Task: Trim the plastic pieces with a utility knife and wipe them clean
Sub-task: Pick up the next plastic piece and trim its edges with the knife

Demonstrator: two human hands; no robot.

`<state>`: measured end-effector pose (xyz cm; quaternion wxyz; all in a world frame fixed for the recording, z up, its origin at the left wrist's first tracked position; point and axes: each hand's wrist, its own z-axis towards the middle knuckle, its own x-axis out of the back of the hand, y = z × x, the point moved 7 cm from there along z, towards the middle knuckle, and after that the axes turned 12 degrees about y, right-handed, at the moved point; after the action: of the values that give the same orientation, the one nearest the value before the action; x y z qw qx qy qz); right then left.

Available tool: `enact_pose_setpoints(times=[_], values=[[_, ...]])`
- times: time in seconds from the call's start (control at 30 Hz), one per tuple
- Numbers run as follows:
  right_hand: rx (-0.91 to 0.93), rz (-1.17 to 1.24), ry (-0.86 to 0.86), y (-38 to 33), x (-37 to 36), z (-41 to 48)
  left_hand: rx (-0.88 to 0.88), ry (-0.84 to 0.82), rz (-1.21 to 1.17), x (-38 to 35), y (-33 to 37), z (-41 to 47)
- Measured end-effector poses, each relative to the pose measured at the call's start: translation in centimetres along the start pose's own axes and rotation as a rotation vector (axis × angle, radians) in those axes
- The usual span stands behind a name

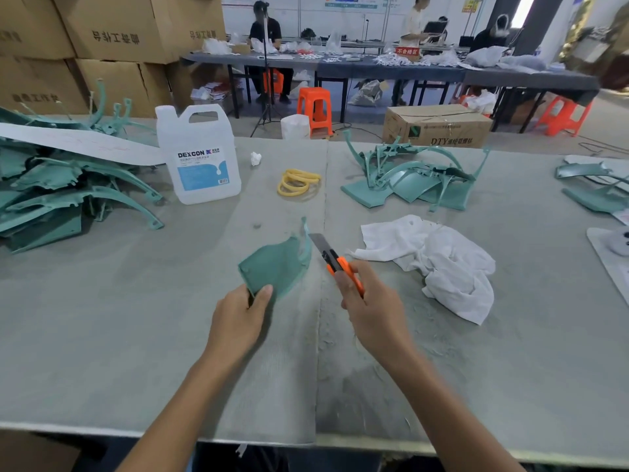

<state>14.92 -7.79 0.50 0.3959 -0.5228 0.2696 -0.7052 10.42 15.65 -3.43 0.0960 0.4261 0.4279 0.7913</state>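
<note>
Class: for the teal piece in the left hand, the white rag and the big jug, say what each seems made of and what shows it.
Teal piece: moulded plastic, matte, by its thin curved shell and even colour. White rag: soft woven cloth, probably cotton, by its crumpled folds. Jug: translucent plastic, slightly glossy, by its milky walls and moulded handle.

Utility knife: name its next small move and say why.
Probably bring the utility knife leftward until its blade meets the curved rim of the teal plastic piece. The right hand holds the knife with blade extended but apart from the piece, which the left hand grips at its near corner.
</note>
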Motion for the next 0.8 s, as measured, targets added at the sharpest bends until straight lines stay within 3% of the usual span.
enact_pose_setpoints(times=[0.1, 0.3, 0.57, 0.8], values=[[0.093, -0.017, -0.025, -2.0, 0.3, -0.9, 0.042, -0.003, -0.158, 0.2, 1.5, -0.4], [0.337, -0.266, -0.002, -6.8, 1.2, -1.1, 0.141, -0.225, -0.54, -3.0, 5.0, -4.8], [0.466, -0.565, -0.209, -7.8, -0.4, -1.9, 0.243, -0.261, -0.497, -4.5, 3.0, -6.6], [0.512, -0.606, -0.183, -7.8, -0.8, -1.6, 0.211, -0.251, -0.415, -3.9, 3.3, -6.8]])
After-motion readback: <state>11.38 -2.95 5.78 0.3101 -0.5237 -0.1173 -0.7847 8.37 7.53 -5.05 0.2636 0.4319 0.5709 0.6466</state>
